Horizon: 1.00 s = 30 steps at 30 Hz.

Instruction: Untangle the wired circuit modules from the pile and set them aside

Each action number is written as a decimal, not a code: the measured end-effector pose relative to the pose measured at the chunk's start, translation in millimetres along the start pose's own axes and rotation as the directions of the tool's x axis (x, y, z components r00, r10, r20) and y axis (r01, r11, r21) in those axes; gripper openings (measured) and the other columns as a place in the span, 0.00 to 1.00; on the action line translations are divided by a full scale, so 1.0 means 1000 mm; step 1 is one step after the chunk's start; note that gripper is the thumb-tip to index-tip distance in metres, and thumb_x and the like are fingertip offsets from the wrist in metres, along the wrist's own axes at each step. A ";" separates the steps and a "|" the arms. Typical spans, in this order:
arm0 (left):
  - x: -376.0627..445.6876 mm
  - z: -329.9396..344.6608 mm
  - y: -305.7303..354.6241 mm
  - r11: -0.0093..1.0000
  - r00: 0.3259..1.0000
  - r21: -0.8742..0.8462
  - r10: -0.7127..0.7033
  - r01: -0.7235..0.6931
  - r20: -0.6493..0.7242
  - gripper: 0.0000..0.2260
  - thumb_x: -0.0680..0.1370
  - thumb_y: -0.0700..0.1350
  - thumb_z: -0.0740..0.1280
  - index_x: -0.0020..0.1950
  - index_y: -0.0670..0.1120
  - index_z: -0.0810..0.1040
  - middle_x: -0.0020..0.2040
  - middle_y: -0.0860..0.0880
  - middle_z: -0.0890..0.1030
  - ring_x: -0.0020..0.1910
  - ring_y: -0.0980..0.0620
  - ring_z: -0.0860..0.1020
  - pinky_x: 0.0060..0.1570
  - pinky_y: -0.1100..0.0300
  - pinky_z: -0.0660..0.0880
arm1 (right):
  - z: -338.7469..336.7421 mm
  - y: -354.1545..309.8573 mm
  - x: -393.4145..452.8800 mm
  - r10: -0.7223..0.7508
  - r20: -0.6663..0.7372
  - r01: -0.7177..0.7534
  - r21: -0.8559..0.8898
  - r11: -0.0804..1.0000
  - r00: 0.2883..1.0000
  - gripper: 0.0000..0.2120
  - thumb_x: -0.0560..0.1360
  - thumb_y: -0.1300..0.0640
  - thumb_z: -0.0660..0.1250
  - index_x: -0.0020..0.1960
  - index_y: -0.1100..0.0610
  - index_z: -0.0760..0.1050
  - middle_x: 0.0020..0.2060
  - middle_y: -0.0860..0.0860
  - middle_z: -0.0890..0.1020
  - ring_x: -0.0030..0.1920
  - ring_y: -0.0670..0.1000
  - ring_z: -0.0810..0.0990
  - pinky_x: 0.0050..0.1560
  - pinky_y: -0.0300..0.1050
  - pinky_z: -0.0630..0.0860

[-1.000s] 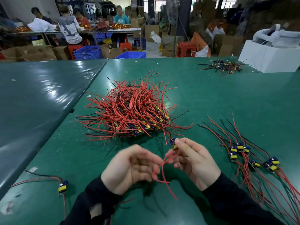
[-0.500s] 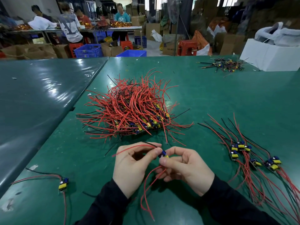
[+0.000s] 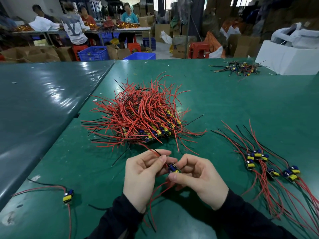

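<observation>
Two hands meet low over the green table (image 3: 241, 104), and we see both at work on one circuit module (image 3: 174, 168). The right hand (image 3: 198, 181) pinches the module between thumb and curled fingers; the left hand (image 3: 145, 175) pinches its red and black wires (image 3: 158, 153) just above it. More red wire hangs below the hands. A lone module (image 3: 68, 195) lies at our left, a set-aside group (image 3: 269, 168) at our right. Beyond the hands sits the tangled pile (image 3: 138, 118). Farther off, we note a small wire heap (image 3: 238, 68) beside a white box (image 3: 286, 59).
</observation>
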<state>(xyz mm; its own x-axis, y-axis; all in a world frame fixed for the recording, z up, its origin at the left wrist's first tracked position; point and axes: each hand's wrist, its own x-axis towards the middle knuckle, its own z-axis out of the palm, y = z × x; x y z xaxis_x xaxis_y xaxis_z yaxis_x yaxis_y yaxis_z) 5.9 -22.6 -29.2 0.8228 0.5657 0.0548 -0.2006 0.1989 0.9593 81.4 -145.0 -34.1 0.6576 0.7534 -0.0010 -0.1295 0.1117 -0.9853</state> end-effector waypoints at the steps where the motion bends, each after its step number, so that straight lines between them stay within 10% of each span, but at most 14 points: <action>1: 0.000 0.000 0.000 0.999 0.999 -0.026 -0.033 0.033 0.000 0.07 0.78 0.34 0.62 0.49 0.35 0.80 0.41 0.38 0.84 0.39 0.45 0.84 0.37 0.61 0.80 | 0.000 0.000 0.000 0.003 0.001 -0.003 0.002 1.000 1.000 0.13 0.61 0.62 0.73 0.39 0.62 0.71 0.32 0.55 0.82 0.30 0.50 0.80 0.30 0.40 0.77; 30: 0.006 -0.010 0.012 0.999 0.999 0.035 -0.029 0.029 -0.017 0.07 0.78 0.33 0.61 0.49 0.35 0.79 0.38 0.39 0.84 0.37 0.43 0.84 0.33 0.61 0.80 | -0.001 -0.013 -0.006 0.168 0.214 -0.164 -0.037 0.986 0.962 0.12 0.60 0.72 0.70 0.35 0.62 0.68 0.28 0.56 0.80 0.25 0.52 0.80 0.27 0.39 0.76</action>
<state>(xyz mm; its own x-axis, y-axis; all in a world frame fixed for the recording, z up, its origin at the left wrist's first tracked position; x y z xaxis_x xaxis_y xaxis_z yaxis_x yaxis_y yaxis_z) 3.0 -9.0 -20.1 0.8188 0.5736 0.0226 -0.1581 0.1875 0.9695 80.2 -151.9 -21.7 0.4526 0.8823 -0.1297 -0.2080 -0.0370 -0.9774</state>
